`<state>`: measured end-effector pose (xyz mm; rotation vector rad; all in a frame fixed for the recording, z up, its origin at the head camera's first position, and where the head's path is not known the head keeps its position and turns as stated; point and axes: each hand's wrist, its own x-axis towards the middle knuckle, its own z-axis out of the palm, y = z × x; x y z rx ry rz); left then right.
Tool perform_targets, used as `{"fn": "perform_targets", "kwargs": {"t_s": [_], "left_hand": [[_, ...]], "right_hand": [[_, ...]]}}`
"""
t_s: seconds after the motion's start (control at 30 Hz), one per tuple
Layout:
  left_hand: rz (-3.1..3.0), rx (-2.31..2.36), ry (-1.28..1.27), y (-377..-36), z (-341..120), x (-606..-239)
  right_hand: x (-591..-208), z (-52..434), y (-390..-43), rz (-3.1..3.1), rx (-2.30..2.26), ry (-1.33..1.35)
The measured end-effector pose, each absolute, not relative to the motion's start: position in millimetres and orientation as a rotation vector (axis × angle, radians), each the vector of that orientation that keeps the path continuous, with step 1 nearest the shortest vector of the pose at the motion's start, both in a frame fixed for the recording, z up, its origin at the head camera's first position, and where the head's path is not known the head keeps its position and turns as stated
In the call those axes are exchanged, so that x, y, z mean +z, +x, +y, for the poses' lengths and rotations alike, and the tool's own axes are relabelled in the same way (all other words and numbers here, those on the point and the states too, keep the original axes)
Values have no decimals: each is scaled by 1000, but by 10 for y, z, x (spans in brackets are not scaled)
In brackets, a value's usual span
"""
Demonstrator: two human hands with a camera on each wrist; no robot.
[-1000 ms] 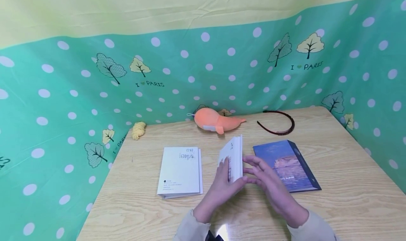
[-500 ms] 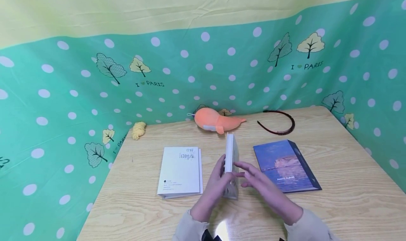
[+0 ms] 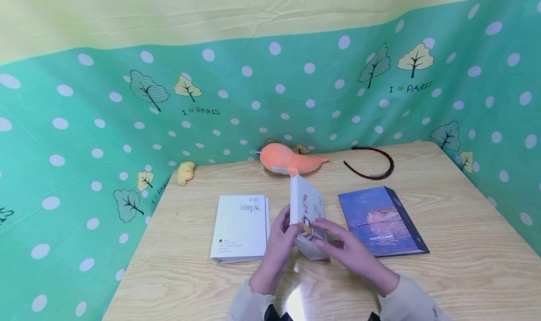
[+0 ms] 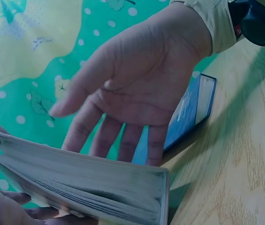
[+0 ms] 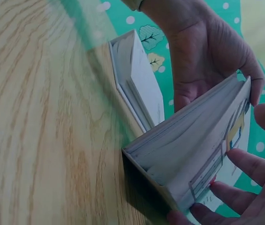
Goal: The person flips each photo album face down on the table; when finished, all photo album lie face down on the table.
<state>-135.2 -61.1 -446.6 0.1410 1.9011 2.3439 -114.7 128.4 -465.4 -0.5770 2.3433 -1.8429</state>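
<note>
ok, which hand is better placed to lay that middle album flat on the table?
Probably the left hand: it grips the tilted album along its edge, lower corner near the table. The right hand only rests its fingertips on the cover.

on my wooden table (image 3: 465,246) lie a white booklet (image 3: 240,227), a blue photo album (image 3: 380,220), an orange plush whale (image 3: 287,160), a dark headband (image 3: 372,164) and yellow yarn (image 3: 185,172), before the dotted green cloth (image 3: 84,124).

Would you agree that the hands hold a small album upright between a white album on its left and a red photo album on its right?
Not quite: the photo album on the right is blue, as the head view shows. The hands do hold the small album upright, with the white album on its left.
</note>
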Motion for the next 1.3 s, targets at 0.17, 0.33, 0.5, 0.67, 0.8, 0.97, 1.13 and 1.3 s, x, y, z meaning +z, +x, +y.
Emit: {"fn": "perform_targets", "kwargs": {"t_s": [0.17,0.33,0.5,0.67,0.8,0.97,1.13,1.3], "left_hand": [[1876,2394,116,-1345,-635,-4452],[1855,2413,78,-1347,-649,-4453],[1871,2415,35,-1336,-672,-4475],[1876,2403,55,-1336,-712,-4504],[1878,2383,119,-1346,-743,-4530],[1927,2299,186,-1363,-788,-4558],[2029,2176,280,-1380,-825,-4604],[2140,2053,294,-1375,-832,-4654]], "right_hand": [[-4673,1286,-1146,2431,-1776,-555],[-4684,1306,-1162,2479,-1724,-500],[-4694,1325,-1183,2517,-1670,-471],[-4683,1347,-1184,2548,-1609,-488],[-4673,1360,-1179,2577,-1561,-490],[-4663,1369,-1169,2630,-1508,-474],[-4667,1377,-1159,2694,-1446,-490],[-4670,1381,-1142,2736,-1387,-517]]}}
